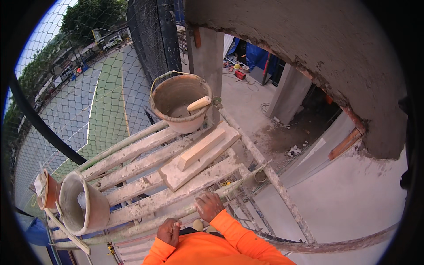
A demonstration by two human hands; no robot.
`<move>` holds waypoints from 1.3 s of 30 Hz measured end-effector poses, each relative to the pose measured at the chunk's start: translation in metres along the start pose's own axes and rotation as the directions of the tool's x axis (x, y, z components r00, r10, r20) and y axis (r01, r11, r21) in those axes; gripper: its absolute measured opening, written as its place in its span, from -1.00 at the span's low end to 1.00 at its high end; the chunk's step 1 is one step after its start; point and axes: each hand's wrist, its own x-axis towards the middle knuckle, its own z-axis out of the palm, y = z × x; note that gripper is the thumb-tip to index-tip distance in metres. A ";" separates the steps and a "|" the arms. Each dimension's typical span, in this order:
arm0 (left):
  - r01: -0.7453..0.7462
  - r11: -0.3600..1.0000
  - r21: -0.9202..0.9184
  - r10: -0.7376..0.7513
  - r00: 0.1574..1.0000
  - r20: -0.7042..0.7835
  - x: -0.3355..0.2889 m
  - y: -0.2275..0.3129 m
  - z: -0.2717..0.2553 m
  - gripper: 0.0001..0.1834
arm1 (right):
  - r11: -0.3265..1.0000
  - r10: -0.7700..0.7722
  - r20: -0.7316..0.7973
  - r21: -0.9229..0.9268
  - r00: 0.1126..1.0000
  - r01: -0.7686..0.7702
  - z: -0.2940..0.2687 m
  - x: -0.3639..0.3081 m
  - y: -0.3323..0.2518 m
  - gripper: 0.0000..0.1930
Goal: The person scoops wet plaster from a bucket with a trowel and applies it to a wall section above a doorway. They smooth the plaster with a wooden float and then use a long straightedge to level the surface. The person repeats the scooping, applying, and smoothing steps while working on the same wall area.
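Note:
My right hand [208,206] is closed over the scaffold pipe [234,187] in front of me. My left hand [169,231] is curled closed by my lap, just below the same pipe, with nothing visible in it. Beyond my hands a wooden plastering float [201,152], its bar handle upward, lies on the mortar-crusted platform slats [143,185]. At the platform's far end stands a mortar-stained bucket [181,95], and a wooden tool handle [198,104] rests across its rim. The rest of that tool is hidden inside.
At left stand a pale bucket [84,203] and a smaller orange bucket [42,190]. Chain-link netting [101,88] borders a sports court. To the right, a rough plastered wall [327,48] overhangs. Below are rubble [293,151], a concrete column [289,92] and a red toolbox [240,75].

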 end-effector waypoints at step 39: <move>0.128 0.715 -0.688 -0.345 0.920 -0.187 0.302 -0.053 -0.101 -0.59 | 0.969 0.147 0.046 0.195 0.988 -0.153 -0.030 0.037 -0.005 -0.74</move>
